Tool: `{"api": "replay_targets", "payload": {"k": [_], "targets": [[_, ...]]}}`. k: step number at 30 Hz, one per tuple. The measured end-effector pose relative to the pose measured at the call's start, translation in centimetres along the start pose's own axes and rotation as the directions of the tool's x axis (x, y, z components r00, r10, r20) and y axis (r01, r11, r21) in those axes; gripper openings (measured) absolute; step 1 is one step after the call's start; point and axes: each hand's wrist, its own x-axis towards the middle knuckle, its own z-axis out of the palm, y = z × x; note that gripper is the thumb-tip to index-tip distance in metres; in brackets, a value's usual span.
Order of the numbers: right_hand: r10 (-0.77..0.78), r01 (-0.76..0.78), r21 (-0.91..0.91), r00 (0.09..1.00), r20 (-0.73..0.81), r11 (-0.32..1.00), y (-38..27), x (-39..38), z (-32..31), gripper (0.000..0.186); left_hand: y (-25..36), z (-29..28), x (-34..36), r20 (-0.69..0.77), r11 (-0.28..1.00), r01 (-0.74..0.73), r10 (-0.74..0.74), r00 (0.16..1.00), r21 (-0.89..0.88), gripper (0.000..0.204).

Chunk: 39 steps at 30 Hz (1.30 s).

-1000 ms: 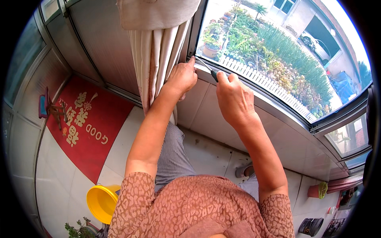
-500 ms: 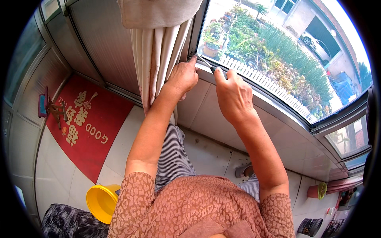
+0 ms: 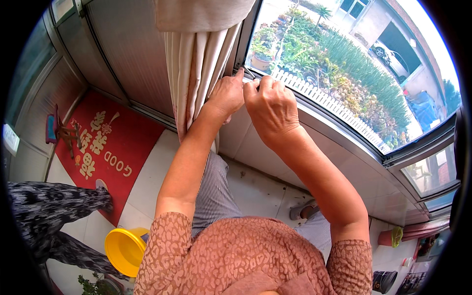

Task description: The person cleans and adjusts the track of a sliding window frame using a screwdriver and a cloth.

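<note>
At the lower left corner of the window frame [image 3: 314,104], both of my hands work close together. My left hand [image 3: 228,94] rests beside the curtain [image 3: 189,73], its index finger stretched to touch the frame corner and its other fingers loosely bent. My right hand [image 3: 271,101] is closed around a thin tool with a dark handle, which looks like a screwdriver [image 3: 256,87]. The fist covers most of that handle. The tip points toward the frame corner near my left fingertip, and its exact contact is too small to make out.
A yellow bucket [image 3: 110,248] stands on the tiled floor at lower left. Beside it are another person's patterned trouser legs [image 3: 54,206]. A red mat [image 3: 132,152] and a small folding stool [image 3: 59,129] lie farther left. A pink pot [image 3: 386,238] is at right.
My right hand has moved left and closer to my left hand, turning so that its fist hides more of the screwdriver. The other person has stepped in at the left.
</note>
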Motion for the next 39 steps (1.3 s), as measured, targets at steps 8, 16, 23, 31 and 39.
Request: {"api": "replay_targets", "payload": {"k": [8, 16, 23, 31, 39], "targets": [[0.067, -0.067, -0.001, 0.997, 0.022, 0.998, 0.5, -2.1, -0.6, 0.023, -0.1, 0.0, -0.4, -0.096, 0.998, -0.008, 0.014, 0.995, 0.061, 0.052], [0.096, -0.095, 0.073, 0.995, -0.006, 0.993, 2.0, -2.8, -1.5, 0.031, 0.1, -0.3, -0.6, -0.088, 0.997, 0.04, -0.034, 0.996, 0.06, 0.058], [0.118, -0.119, 0.096, 0.993, 0.021, 0.988, 2.1, -1.7, -0.9, 0.036, 0.0, 0.0, -0.7, -0.119, 0.999, 0.024, -0.02, 0.993, 0.034, 0.059], [0.067, -0.068, 0.025, 0.997, 0.035, 0.997, 1.2, 0.0, -1.3, 0.028, 0.5, -0.9, -0.5, -0.069, 0.999, 0.025, -0.022, 0.997, 0.043, 0.058], [0.101, -0.12, 0.132, 0.985, 0.14, 0.984, 2.7, -1.3, -3.1, 0.023, -1.8, -1.5, -1.4, -0.11, 0.997, 0.019, -0.026, 0.994, -0.071, 0.05]]}}
